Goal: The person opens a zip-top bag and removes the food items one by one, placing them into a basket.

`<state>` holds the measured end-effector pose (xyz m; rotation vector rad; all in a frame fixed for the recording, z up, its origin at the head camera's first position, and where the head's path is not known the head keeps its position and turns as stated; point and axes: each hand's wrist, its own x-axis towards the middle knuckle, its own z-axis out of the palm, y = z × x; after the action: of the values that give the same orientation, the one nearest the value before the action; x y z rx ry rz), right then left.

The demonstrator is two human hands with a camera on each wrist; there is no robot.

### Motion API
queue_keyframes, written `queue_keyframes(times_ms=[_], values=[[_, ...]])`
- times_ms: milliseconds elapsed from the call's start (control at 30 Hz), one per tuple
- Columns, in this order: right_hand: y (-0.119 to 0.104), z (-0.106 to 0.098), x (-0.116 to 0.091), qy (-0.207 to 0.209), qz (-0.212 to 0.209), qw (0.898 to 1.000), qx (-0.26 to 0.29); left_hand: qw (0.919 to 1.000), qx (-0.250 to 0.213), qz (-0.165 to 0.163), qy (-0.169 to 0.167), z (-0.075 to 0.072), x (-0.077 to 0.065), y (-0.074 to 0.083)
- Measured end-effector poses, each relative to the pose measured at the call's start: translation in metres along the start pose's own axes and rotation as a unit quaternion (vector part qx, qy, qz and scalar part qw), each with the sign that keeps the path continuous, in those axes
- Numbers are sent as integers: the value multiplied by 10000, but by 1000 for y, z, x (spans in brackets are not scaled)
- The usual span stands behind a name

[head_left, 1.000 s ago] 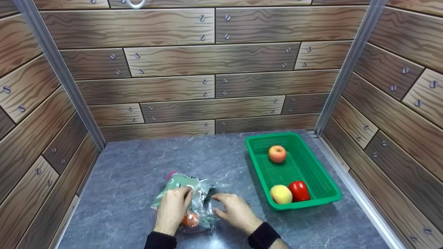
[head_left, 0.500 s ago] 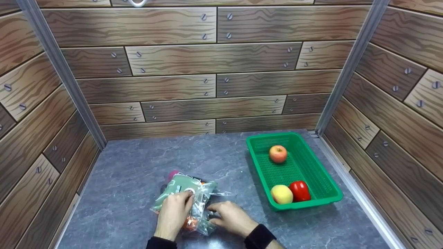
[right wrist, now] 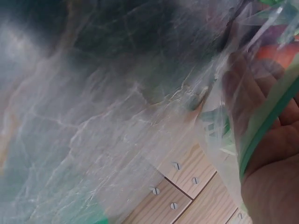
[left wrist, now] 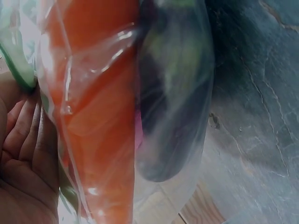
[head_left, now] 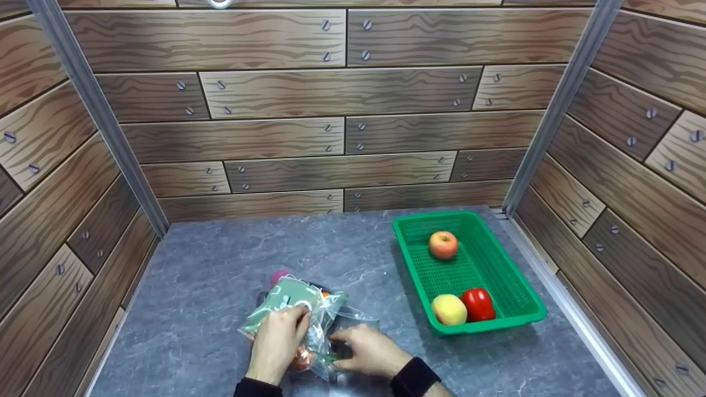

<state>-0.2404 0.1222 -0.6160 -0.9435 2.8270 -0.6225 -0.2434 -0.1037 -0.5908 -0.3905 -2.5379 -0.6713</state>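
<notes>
Head view, bag (head_left: 289,289): near side of the table (head_left: 220,253), left of the basket (head_left: 491,325)
Contents: carrot (left wrist: 103,116) beside eggplant (left wrist: 173,102)
Left hand (head_left: 276,339): pinching the bag's green rim (left wrist: 18,67)
Right hand (head_left: 372,347): at the bag's right, fingers parted from thumb
Basket: apple (head_left: 443,245) far, yellow fruit (head_left: 449,310) and red pepper (head_left: 478,304) near

Even light fills the head view — small glints on the clear plastic bag (head_left: 321,326), soft shadow along the green basket (head_left: 491,326), a bright reflection on the tabletop (head_left: 209,253). Both wrist views look hazy — softly blurred.
</notes>
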Motion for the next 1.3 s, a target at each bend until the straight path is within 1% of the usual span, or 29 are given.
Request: queue_keyframes(times_ms=[133, 267, 400, 533, 667, 767, 867, 1100, 1300], values=[[0, 3, 1, 100, -192, 9995, -240, 10000, 17, 79, -6, 0, 0, 1], [0, 6, 2, 292, -402, 9977, -459, 9999, -12, 102, -7, 0, 0, 2], [1, 8, 2, 400, -463, 9970, -484, 10000, -31, 49, -46, -1, 0, 2], [1, 8, 1, 398, -388, 9976, -421, 10000, -26, 62, -51, -1, 0, 3], [2, 3, 0, 393, -244, 9986, -239, 10000, 29, 82, 16, -1, 0, 2], [3, -4, -1, 482, -160, 9987, -32, 9999, 77, 83, 66, -2, 0, 3], [6, -9, -2, 656, -85, 9978, 18, 9998, 105, 91, 105, -3, 0, 3], [14, -19, -8, 1097, -108, 9939, 10, 9999, 83, 67, 89, -3, 3, 5], [19, -31, -14, 1049, 14, 9945, 26, 9999, 81, 28, 54, -3, 6, 7]])
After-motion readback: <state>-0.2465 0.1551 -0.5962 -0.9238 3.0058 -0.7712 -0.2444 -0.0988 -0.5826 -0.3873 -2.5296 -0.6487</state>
